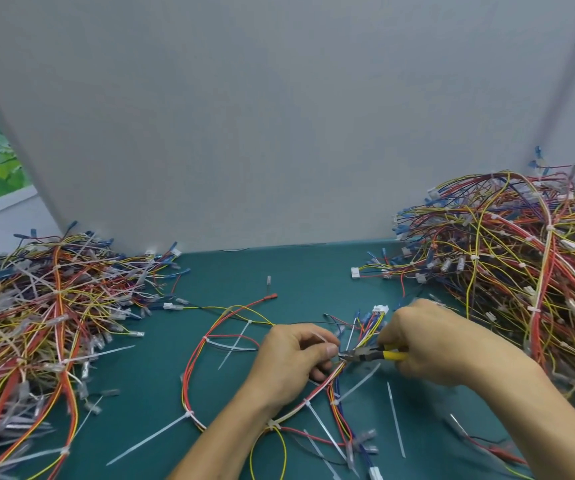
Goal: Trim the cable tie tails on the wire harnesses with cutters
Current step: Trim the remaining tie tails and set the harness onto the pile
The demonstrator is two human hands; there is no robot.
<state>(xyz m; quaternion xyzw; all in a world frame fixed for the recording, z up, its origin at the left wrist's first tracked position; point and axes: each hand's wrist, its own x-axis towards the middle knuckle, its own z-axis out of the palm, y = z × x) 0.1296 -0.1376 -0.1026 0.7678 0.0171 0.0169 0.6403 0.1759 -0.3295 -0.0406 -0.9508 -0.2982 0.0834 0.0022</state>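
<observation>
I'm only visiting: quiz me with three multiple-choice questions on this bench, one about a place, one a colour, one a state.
1. The small metal cutters point their tips toward: A the left hand; B the grey wall; C the right-side wire pile.
2. Their handles are: A red; B yellow; C blue.
3. The right hand: A lies flat; B grips the cutters; C holds a loose white cable tie.
Answers: 1 A, tips meet the multicoloured harness wires at the left thumb. 2 B, yellow shows beside the fingers. 3 B, fingers curl round the handles.
</observation>
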